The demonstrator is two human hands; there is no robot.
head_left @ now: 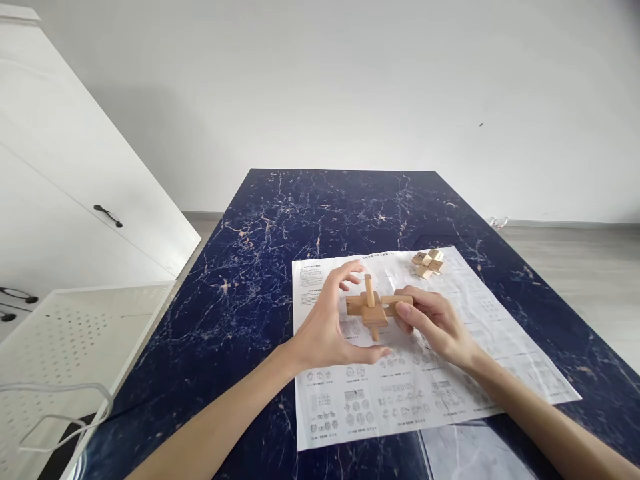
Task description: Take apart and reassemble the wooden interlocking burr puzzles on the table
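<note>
Over the printed sheet (360, 423), my right hand (435, 327) pinches the right end of a wooden interlocking puzzle (376, 315). Its pieces cross one another, with a thin rod standing up from the middle and a short end poking out below. My left hand (333, 327) curves around the puzzle's left side, thumb and fingers spread wide, seemingly apart from the wood. Farther back on the sheet sits a second wooden puzzle (429, 263), made of crossed blocks and touched by neither hand.
The sheet, printed with small diagrams, lies on a dark blue marbled table (310, 213). A clear plastic sheet (475, 450) is at the front edge. On the left are a white cabinet (65, 147), a white perforated panel (85, 333) and a white cable (95, 387).
</note>
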